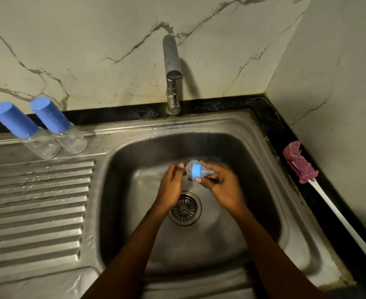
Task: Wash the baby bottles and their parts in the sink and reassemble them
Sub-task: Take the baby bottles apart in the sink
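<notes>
1. Collar-and-teat piece (196,172) was held low over the sink (264,190) basin, above and just behind the drain (184,209), between both hands.
2. Right hand (223,186) gripped it: thumb and fingers curled round the blue collar and clear teat.
3. Long axis ran roughly left to right. The teat tip pointed right, into the right palm, and the wide open end faced left.
4. Left hand (171,182) lay just beside that open end with its fingertips bent toward it. Blur hid whether they touched or pinched the rim.
5. Judgement: the left hand was better placed to work the open end.
6. Two capped bottles (48,134) stood well apart on the drainboard (37,201), left.
</notes>
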